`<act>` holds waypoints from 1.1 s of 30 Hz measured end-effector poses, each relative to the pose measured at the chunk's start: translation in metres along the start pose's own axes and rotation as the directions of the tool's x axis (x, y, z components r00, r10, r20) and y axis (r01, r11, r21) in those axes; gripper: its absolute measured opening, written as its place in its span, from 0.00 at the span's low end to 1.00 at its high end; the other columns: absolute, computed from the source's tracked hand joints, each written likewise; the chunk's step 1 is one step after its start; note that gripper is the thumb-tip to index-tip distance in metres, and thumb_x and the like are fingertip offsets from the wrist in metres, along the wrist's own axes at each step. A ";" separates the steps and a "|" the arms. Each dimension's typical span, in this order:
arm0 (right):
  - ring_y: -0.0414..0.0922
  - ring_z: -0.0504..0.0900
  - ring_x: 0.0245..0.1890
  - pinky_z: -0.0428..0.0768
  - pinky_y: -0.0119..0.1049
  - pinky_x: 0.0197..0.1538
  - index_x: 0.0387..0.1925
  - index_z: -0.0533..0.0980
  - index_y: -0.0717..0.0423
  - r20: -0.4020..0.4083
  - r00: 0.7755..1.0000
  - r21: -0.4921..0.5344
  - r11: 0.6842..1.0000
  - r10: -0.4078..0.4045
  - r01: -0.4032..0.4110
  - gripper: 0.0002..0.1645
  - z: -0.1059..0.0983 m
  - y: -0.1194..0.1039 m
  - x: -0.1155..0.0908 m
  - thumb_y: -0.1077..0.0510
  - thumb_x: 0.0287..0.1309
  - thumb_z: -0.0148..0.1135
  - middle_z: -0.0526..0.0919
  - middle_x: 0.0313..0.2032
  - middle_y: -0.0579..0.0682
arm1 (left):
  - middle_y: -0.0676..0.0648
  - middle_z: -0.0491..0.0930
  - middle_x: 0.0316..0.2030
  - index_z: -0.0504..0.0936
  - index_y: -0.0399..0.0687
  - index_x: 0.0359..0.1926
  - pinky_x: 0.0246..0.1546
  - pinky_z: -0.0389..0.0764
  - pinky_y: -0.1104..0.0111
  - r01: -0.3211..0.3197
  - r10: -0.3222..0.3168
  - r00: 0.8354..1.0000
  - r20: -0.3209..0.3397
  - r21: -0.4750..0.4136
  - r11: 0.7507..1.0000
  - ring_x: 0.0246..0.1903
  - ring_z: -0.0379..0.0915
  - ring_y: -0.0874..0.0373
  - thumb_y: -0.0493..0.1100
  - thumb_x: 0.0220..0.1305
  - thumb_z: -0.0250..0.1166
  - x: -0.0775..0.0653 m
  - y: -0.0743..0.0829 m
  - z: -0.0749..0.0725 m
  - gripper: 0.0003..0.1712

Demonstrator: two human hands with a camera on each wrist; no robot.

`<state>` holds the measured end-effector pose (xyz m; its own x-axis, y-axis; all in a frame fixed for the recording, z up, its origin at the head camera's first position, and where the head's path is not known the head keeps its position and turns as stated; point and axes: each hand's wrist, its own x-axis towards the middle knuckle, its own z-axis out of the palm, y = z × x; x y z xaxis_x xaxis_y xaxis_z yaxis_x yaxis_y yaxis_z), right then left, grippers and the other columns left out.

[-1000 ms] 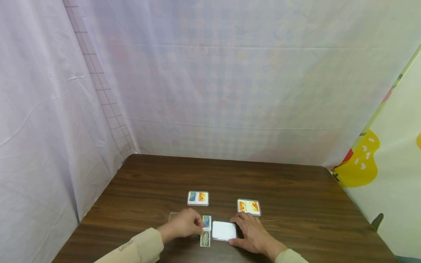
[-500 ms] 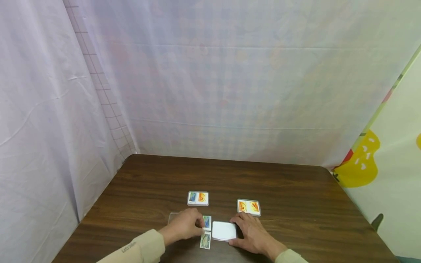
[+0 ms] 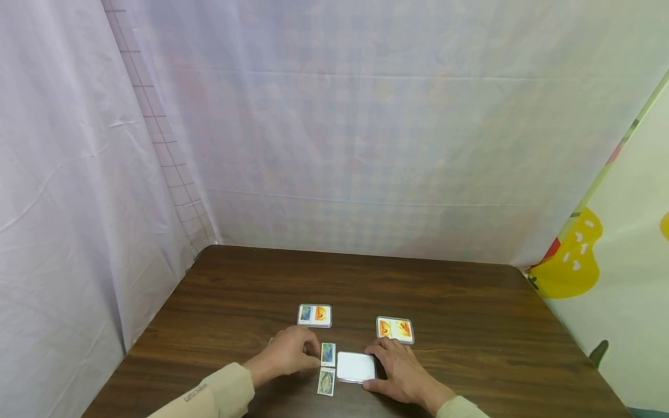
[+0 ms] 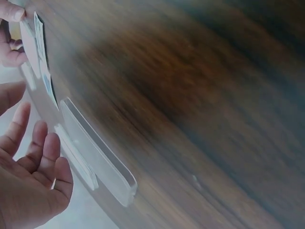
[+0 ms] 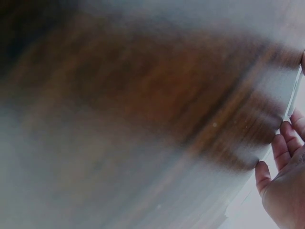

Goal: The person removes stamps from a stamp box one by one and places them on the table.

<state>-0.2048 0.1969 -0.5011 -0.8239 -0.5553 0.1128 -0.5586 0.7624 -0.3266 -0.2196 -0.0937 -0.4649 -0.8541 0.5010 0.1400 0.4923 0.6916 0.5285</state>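
My left hand (image 3: 289,350) hovers just left of two small stamp-like picture cards, its fingers loosely bent and holding nothing. The blue picture card (image 3: 328,354) lies above the grey-green picture card (image 3: 326,381), edges close together. To their right is a flat case (image 3: 356,367) with a white insert. My right hand (image 3: 399,371) holds this case by its right end, thumb at the near edge and fingers at the far edge. Under my left hand lies a clear plastic cover (image 4: 97,152), mostly hidden in the head view.
Farther back on the brown table (image 3: 251,284) lie a case with blue and orange pictures (image 3: 315,315) and another case with two orange pictures (image 3: 395,330). White curtains (image 3: 334,145) hang behind the table and at the left.
My left hand has let go of the grey-green card and drawn a little left. That card has shifted slightly toward the front, opening a thin gap. My right hand stays on the case.
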 end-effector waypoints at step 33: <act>0.54 0.73 0.55 0.69 0.59 0.56 0.55 0.76 0.52 0.012 1.000 -0.006 1.000 0.020 -0.020 0.38 -0.001 -0.002 0.000 0.30 0.53 0.66 0.74 0.53 0.50 | 0.48 0.77 0.43 0.80 0.40 0.54 0.50 0.70 0.50 -0.038 0.039 0.999 0.027 -0.041 0.998 0.45 0.71 0.50 0.55 0.49 0.77 -0.024 -0.061 -0.029 0.35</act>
<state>-0.2041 0.1959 -0.4993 -0.8336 -0.5441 0.0950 -0.5429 0.7753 -0.3228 -0.2342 -0.1633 -0.4766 -0.8296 0.5411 0.1380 0.5168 0.6505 0.5566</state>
